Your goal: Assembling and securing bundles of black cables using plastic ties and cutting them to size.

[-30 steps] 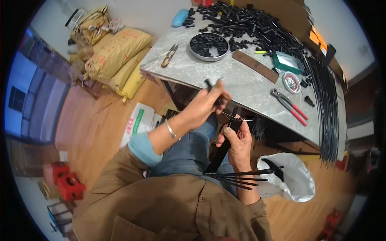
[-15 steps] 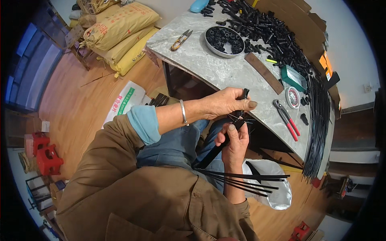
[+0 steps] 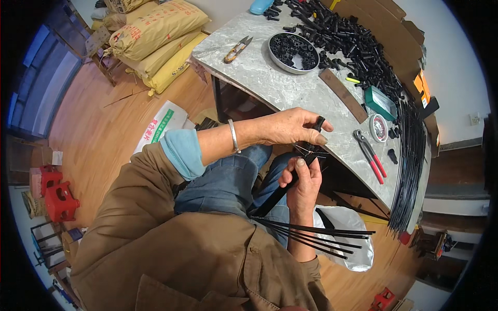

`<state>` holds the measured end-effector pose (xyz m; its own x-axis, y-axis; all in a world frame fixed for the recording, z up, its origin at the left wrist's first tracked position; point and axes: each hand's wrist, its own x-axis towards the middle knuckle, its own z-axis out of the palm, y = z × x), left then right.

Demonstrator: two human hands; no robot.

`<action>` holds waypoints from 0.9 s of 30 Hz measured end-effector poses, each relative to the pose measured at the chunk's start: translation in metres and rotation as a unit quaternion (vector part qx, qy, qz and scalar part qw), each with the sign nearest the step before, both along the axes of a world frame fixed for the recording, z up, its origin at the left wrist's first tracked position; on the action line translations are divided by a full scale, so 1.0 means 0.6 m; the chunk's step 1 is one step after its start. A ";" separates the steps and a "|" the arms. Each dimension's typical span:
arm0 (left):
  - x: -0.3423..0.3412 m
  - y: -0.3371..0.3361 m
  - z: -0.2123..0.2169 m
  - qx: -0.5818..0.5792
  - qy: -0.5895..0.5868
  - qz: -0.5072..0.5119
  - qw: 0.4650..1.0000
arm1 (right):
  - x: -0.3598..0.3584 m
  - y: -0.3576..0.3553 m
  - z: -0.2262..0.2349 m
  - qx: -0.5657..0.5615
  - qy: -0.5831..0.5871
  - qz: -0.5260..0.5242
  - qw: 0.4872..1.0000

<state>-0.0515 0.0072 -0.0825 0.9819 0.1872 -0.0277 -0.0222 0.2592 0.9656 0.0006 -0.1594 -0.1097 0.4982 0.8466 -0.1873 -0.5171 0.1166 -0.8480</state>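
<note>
1. Left hand (image 3: 295, 127) pinches a black plastic fitting (image 3: 319, 122) at the one-o'clock end of the black shaft (image 3: 272, 203); joined or not, I cannot tell.
2. Right hand (image 3: 304, 185) grips the shaft below projecting wires (image 3: 319, 152).
3. Unattached fittings (image 3: 358, 47) lie heaped toward one o'clock.

1 short black piece (image 3: 320, 122) tilts in the left hand (image 3: 296, 127), just past the top of 1 long black bundle (image 3: 275, 201). The bundle slants in the right hand (image 3: 304, 182). Thin wires (image 3: 302, 150) poke out near its top, and black rods (image 3: 327, 226) spread sideways from its low end.
</note>
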 end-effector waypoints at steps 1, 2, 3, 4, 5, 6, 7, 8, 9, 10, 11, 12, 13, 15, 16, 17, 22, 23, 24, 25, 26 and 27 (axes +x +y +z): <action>0.001 -0.002 0.000 0.015 -0.001 0.012 1.000 | -0.001 0.000 0.001 -0.006 -0.004 -0.005 1.000; 0.001 -0.004 0.000 0.031 -0.001 0.025 0.999 | -0.002 0.000 0.002 -0.012 -0.008 -0.009 1.000; 0.001 -0.007 0.000 0.031 -0.001 0.025 0.999 | -0.002 0.001 0.002 -0.012 -0.008 -0.009 1.000; 0.000 -0.008 0.000 0.032 0.005 0.032 0.999 | -0.003 0.002 0.001 -0.017 -0.014 -0.013 1.000; 0.000 -0.009 0.000 0.034 0.011 0.039 0.999 | -0.004 0.002 0.001 -0.022 -0.020 -0.017 0.999; 0.001 -0.009 -0.002 0.035 0.011 0.039 0.999 | -0.004 0.002 0.001 -0.022 -0.019 -0.017 0.999; 0.003 -0.009 -0.005 0.059 0.005 0.040 0.997 | -0.005 0.001 0.002 -0.024 -0.028 -0.018 0.999; 0.004 -0.009 -0.007 0.084 -0.001 0.042 0.996 | -0.005 0.001 0.003 -0.026 -0.036 -0.018 0.999; 0.005 -0.008 -0.009 0.084 -0.001 0.041 0.996 | -0.004 0.001 0.002 -0.026 -0.036 -0.018 0.999; 0.005 -0.008 -0.011 0.087 0.004 0.043 0.995 | -0.003 0.000 0.000 -0.025 -0.034 -0.020 0.999; 0.006 -0.007 -0.012 0.089 0.008 0.045 0.995 | -0.002 -0.001 -0.001 -0.024 -0.032 -0.021 0.999; 0.006 -0.007 -0.011 0.089 0.008 0.044 0.995 | -0.003 -0.001 -0.001 -0.024 -0.031 -0.022 0.999; 0.006 -0.008 -0.010 0.101 0.014 0.055 0.993 | -0.005 -0.001 0.000 -0.023 -0.043 -0.025 0.999; 0.007 -0.009 -0.010 0.112 0.020 0.064 0.991 | -0.005 -0.001 0.000 -0.023 -0.054 -0.028 0.998; 0.009 -0.010 -0.012 0.121 0.021 0.071 0.990 | -0.003 -0.001 0.000 -0.020 -0.044 -0.027 0.998; 0.011 -0.010 -0.013 0.129 0.022 0.079 0.988 | -0.002 0.000 0.000 -0.018 -0.035 -0.025 0.999; 0.015 -0.016 -0.011 0.211 0.038 0.112 0.970 | -0.004 0.002 0.003 -0.019 -0.041 -0.027 0.999; 0.015 -0.018 -0.008 0.260 0.034 0.129 0.956 | -0.005 0.002 0.003 -0.019 -0.043 -0.027 0.999; 0.016 -0.020 -0.007 0.260 0.035 0.129 0.956 | -0.005 0.002 0.002 -0.019 -0.042 -0.027 0.999; 0.017 -0.022 -0.005 0.272 0.046 0.137 0.951 | -0.004 0.002 0.002 -0.019 -0.042 -0.025 0.999; 0.018 -0.023 -0.005 0.283 0.056 0.145 0.946 | -0.004 0.001 0.002 -0.019 -0.042 -0.022 0.999; 0.019 -0.021 -0.008 0.283 0.057 0.145 0.946 | -0.002 0.000 0.000 -0.019 -0.042 -0.022 0.999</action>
